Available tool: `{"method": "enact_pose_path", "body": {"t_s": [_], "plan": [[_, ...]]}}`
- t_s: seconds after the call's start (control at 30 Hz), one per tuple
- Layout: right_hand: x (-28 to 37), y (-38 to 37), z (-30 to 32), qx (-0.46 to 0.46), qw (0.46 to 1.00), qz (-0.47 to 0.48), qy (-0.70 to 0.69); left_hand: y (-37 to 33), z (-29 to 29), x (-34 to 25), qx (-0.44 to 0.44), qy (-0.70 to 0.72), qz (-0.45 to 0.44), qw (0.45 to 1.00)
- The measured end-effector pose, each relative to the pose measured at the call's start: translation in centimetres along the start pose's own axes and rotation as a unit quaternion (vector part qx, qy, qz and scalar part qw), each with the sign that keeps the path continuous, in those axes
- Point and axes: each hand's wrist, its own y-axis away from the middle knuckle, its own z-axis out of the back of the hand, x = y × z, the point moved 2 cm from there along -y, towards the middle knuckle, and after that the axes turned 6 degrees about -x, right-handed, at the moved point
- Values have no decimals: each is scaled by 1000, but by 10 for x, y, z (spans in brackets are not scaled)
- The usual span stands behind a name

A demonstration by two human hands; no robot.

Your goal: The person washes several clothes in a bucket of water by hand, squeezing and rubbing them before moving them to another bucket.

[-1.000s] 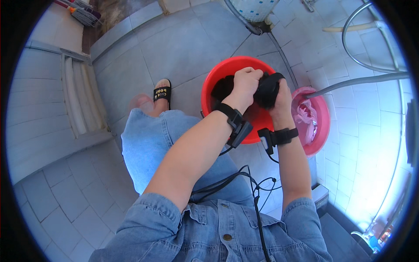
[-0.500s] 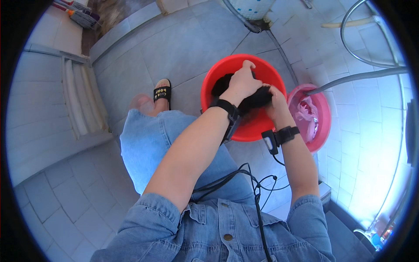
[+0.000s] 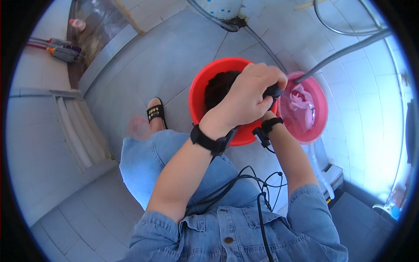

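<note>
my left hand (image 3: 251, 92), fingers curled round black cloth (image 3: 272, 91), over red basin (image 3: 196, 96) near its right rim. my right hand (image 3: 268, 115) just below, mostly hidden behind left; its grip i cannot tell. more dark cloth (image 3: 216, 91) lies inside basin, toward left. black bands (image 3: 205, 139) on both wrists. pink basin (image 3: 322, 117) just beside red one, at right, holding pink plastic bag (image 3: 302, 103); grey hose (image 3: 340, 53) reaches its rim. farther left, black slipper (image 3: 156, 112) on my foot.

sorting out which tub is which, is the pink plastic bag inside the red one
No, the pink plastic bag lies in the pink tub, to the right of the red tub.
</note>
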Motion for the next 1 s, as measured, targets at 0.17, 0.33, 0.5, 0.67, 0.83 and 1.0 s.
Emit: {"method": "enact_pose_path", "body": {"t_s": [0.17, 0.33, 0.5, 0.67, 0.83, 1.0], "plan": [[29, -1, -1, 42, 964, -12, -261, -12, 24, 4, -109, 32, 14, 993], [101, 21, 11, 21, 938, 52, -342, 20, 39, 99, -206, -137, 231, 941], [108, 29, 4, 55, 940, 103, -320, 43, -9, 102, -152, -21, 659, 736], [82, 47, -18, 149, 932, 106, -313, 61, -13, 121, -220, 464, 688, 513], [61, 29, -12, 149, 918, 62, -362, 53, -13, 110, -351, 529, 608, 477], [15, -30, 31, 73, 973, 208, 73, 42, -28, 108, -283, 494, 571, 591]]}}
